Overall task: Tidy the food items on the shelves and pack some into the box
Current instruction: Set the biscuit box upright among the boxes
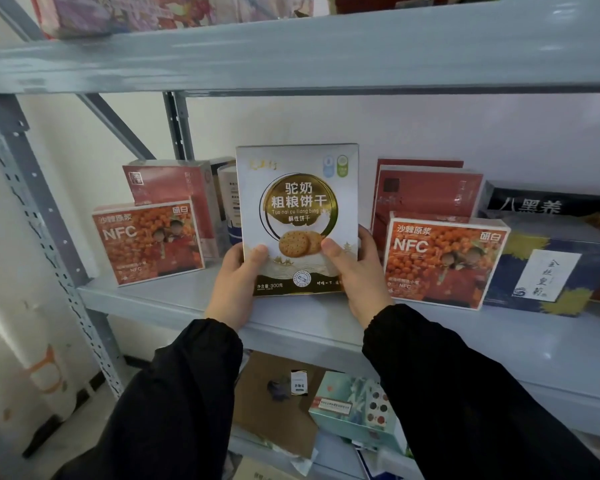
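At grey shelf (146, 299), upright biscuit box (297, 216)

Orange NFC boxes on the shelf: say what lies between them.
In the head view, the white biscuit box is between the left orange box and the right orange box, gripped at its lower corners by the left hand and the right hand.

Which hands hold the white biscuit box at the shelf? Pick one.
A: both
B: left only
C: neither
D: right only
A: the left hand and the right hand each grip a lower corner of the white biscuit box, thumbs on its front.
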`<state>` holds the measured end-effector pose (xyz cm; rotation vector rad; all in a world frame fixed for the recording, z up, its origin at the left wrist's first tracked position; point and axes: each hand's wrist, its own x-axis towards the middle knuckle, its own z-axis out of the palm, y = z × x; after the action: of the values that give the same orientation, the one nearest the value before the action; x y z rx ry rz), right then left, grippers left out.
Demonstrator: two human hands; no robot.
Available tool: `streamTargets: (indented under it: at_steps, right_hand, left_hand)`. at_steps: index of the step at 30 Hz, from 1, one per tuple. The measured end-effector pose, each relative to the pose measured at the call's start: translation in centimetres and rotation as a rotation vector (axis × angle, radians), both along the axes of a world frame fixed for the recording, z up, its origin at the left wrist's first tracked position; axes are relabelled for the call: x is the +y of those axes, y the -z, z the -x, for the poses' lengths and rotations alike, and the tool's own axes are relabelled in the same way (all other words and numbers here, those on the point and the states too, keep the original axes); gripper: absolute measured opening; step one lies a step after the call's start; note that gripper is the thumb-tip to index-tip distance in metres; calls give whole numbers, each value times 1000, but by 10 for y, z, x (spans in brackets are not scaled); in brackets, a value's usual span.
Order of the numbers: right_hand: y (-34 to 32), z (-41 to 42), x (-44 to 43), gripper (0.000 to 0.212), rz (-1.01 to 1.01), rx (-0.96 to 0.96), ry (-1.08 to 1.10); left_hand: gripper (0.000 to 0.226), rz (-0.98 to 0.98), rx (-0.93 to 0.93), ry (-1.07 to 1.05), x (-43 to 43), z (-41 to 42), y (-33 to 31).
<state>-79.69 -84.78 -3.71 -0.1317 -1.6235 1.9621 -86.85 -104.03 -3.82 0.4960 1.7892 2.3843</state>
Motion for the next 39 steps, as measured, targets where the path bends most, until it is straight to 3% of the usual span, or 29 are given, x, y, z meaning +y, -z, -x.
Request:
streamTargets:
  at_steps: [3, 8, 12, 13, 16, 17, 22, 25, 29, 35, 39]
  right_hand:
    - [-1, 0, -2, 91, -19, -20, 32]
    - [-3, -2, -2, 80, -38, -15, 28]
    - [-4, -7, -4, 74, -82, -44, 70]
    - [-4, -7, -5, 68, -77, -67, 73]
    - [-7, -8, -5, 21, 7, -60, 12]
    - [-8, -8, -5, 21, 43, -56, -14]
    - [-15, -12, -12, 35, 131, -148, -175]
    - [-19, -14, -17, 42, 112, -131, -271]
    - [-21, -15, -17, 41, 40, -58, -394]
    - [-13, -16, -16, 79, -86, -56, -397]
    - [-11, -17, -13, 105, -161, -89, -338]
  left_hand:
    - [68, 9, 20, 0, 0, 2, 4]
    - [68, -2, 36, 2, 1, 2, 3]
    - [38, 65, 80, -30, 3, 0, 2]
    - [34, 85, 99, -51, 4, 1, 3]
    - [47, 115, 110, -90, 2, 2, 2]
    - [54, 100, 98, -94, 2, 4, 3]
    - [81, -4, 21, 21, 2, 1, 1]
    - [54, -17, 30, 105, 2, 1, -2]
    - [65, 18, 25, 143, 1, 2, -2]
    - [21, 0, 2, 155, -1, -2, -3]
    - [15, 17, -35, 178, -2, -4, -6]
